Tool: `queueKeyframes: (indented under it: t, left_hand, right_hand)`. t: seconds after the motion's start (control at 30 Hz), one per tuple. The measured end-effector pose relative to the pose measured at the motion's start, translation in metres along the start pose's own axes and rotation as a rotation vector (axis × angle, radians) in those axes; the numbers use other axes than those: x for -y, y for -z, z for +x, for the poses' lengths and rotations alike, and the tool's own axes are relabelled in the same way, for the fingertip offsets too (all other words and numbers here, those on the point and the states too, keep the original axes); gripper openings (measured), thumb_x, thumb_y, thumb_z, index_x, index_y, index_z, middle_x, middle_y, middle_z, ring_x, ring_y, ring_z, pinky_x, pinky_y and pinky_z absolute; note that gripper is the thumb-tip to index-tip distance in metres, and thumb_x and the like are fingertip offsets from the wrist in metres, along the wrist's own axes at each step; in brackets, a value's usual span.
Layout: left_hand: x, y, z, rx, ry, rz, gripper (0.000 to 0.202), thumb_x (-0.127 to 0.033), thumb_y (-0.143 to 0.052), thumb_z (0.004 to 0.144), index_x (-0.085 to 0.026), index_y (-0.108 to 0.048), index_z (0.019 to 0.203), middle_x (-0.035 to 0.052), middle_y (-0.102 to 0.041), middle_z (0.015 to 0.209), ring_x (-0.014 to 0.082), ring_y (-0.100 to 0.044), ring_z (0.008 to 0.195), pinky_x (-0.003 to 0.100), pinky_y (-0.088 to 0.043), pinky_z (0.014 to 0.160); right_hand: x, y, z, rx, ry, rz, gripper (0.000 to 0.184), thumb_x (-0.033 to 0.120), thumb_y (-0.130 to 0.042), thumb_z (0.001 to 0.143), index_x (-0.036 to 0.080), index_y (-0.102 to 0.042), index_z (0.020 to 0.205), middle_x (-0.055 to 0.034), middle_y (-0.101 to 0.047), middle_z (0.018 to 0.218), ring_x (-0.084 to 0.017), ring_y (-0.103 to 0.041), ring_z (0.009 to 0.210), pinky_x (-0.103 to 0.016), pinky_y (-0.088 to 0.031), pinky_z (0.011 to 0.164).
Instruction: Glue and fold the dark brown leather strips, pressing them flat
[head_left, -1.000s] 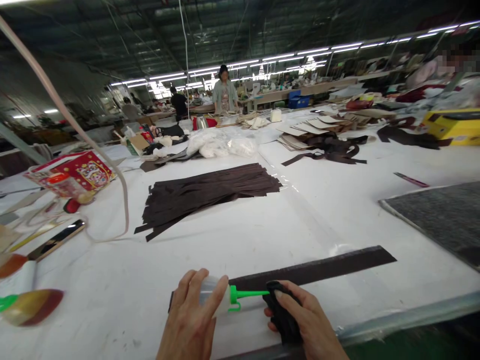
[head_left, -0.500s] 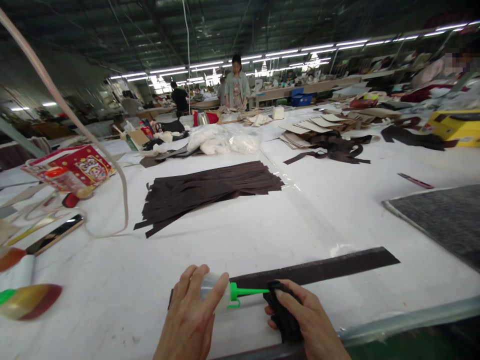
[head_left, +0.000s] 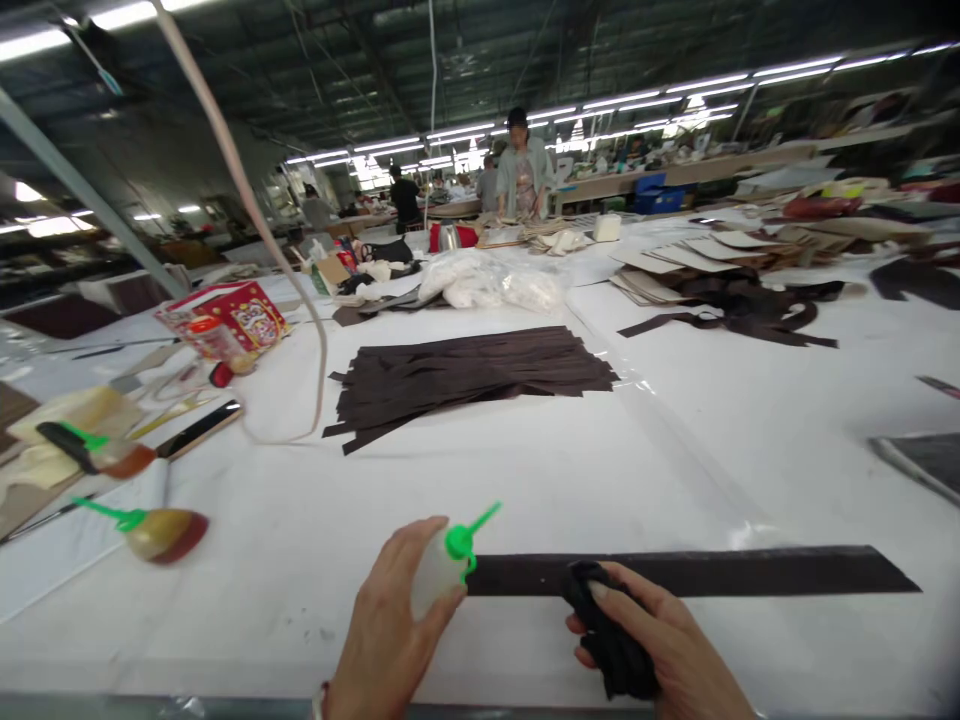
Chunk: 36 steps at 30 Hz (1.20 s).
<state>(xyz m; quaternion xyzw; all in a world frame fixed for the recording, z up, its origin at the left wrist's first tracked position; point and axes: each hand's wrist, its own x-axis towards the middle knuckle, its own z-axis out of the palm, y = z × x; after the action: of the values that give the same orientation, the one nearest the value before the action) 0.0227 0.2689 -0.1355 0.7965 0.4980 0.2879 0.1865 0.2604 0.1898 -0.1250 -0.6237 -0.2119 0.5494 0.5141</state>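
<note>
My left hand (head_left: 397, 610) is wrapped round a translucent squeeze bottle (head_left: 435, 572) with a green nozzle cap, its tip tilted up to the right. Bunched black cloth (head_left: 611, 635) is gripped in my right hand (head_left: 660, 630), between thumb and fingers. A gap separates the nozzle from the cloth. Just beyond both hands, a long dark brown strip (head_left: 750, 572) lies flat on the white table (head_left: 495, 470); its left end is hidden behind my left hand and the bottle.
A pile of dark brown strips (head_left: 472, 380) lies mid-table. At left are a bottle of amber liquid (head_left: 166, 533), a phone (head_left: 199, 430) and a red box (head_left: 251, 315). A hose (head_left: 322, 350) hangs down to the table. Clear plastic bags (head_left: 495, 282) and a co-worker (head_left: 521, 175) are farther back.
The nozzle has come away from the black cloth and now points upward. My view has turned left, so the table's things appear farther right. Both hands keep their hold.
</note>
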Motion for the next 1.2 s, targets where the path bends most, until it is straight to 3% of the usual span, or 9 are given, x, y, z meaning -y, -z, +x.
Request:
queueKeyframes:
  t: [0.2,0.3,0.4,0.5,0.6,0.73,0.9,1.07,1.2]
  left_hand:
    - [0.066,0.026,0.013,-0.222,0.227,-0.198,0.052,-0.039,-0.061,0.083,-0.026,-0.043,0.13,0.0055,-0.051,0.132,0.0249,-0.047,0.123,0.044,-0.034,0.108]
    - [0.105,0.023,0.011,-0.256,0.282,-0.21,0.055,-0.039,-0.061,0.083,-0.023,-0.042,0.132,0.0088,-0.051,0.133,0.0261,-0.048,0.124,0.045,-0.034,0.108]
    - [0.123,0.022,0.003,-0.272,0.313,-0.2,0.062,-0.038,-0.065,0.08,-0.021,-0.041,0.135,0.0104,-0.052,0.134,0.0269,-0.049,0.124,0.045,-0.036,0.107]
    - [0.113,0.023,-0.017,-0.334,0.334,-0.162,0.061,-0.036,-0.063,0.084,-0.02,-0.037,0.137,0.0123,-0.051,0.133,0.0265,-0.05,0.121,0.047,-0.039,0.104]
    - [0.084,0.018,-0.04,-0.373,0.294,-0.106,0.033,-0.027,-0.047,0.093,-0.019,-0.049,0.124,0.011,-0.056,0.121,0.0239,-0.053,0.114,0.046,-0.044,0.099]
    - [0.055,0.002,-0.055,-0.115,-0.032,0.117,0.032,-0.012,-0.043,0.093,-0.02,-0.055,0.122,0.0082,-0.059,0.119,0.0227,-0.053,0.112,0.043,-0.047,0.097]
    - [0.052,-0.011,-0.054,-0.056,-0.044,0.282,0.034,-0.011,-0.048,0.09,-0.017,-0.055,0.123,0.0089,-0.062,0.117,0.0262,-0.056,0.108,0.045,-0.051,0.09]
    - [0.056,-0.014,-0.059,-0.102,-0.063,0.354,0.035,-0.011,-0.046,0.091,-0.014,-0.054,0.125,0.0093,-0.062,0.12,0.0261,-0.056,0.109,0.044,-0.052,0.09]
    - [0.057,-0.015,-0.06,-0.125,-0.092,0.415,0.036,-0.012,-0.043,0.092,-0.014,-0.054,0.126,0.0093,-0.062,0.121,0.026,-0.056,0.109,0.044,-0.052,0.09]
  right_hand:
    - [0.008,-0.009,0.026,0.19,0.145,-0.439,0.049,0.06,-0.061,0.076,0.02,-0.063,0.103,-0.003,-0.065,0.081,-0.02,-0.062,0.074,-0.025,-0.046,0.062]
    - [0.013,-0.033,0.033,0.385,0.379,-0.674,0.034,0.053,-0.052,0.085,0.023,-0.063,0.095,-0.0036,-0.064,0.092,-0.02,-0.059,0.088,-0.026,-0.044,0.077]
    - [0.017,-0.066,0.033,0.513,0.538,-0.827,0.026,0.04,-0.043,0.091,0.023,-0.063,0.091,-0.0037,-0.062,0.098,-0.019,-0.057,0.091,-0.027,-0.043,0.08]
    - [0.018,-0.096,0.035,0.539,0.587,-0.966,0.022,0.03,-0.042,0.089,0.024,-0.063,0.092,-0.003,-0.062,0.097,-0.019,-0.057,0.089,-0.029,-0.042,0.078]
    - [0.016,-0.123,0.043,0.484,0.631,-1.106,0.019,0.02,-0.046,0.085,0.024,-0.062,0.094,-0.0018,-0.062,0.094,-0.018,-0.056,0.086,-0.03,-0.04,0.077]
    - [0.012,-0.159,0.055,0.522,0.762,-1.284,0.017,0.011,-0.048,0.083,0.022,-0.061,0.087,-0.0012,-0.062,0.088,-0.018,-0.053,0.087,-0.027,-0.038,0.074]
    - [0.001,-0.196,0.061,0.628,0.868,-1.537,0.018,0.01,-0.047,0.086,0.02,-0.061,0.091,-0.0028,-0.061,0.097,-0.018,-0.051,0.096,-0.025,-0.038,0.069]
    - [0.002,-0.181,0.069,0.667,0.869,-1.664,0.021,0.004,-0.047,0.085,0.017,-0.063,0.084,-0.0067,-0.061,0.093,-0.021,-0.052,0.092,-0.027,-0.036,0.067]
    - [0.017,-0.154,0.072,0.558,0.798,-1.826,0.027,-0.003,-0.045,0.08,0.016,-0.064,0.082,-0.0087,-0.061,0.089,-0.023,-0.053,0.089,-0.029,-0.035,0.066]
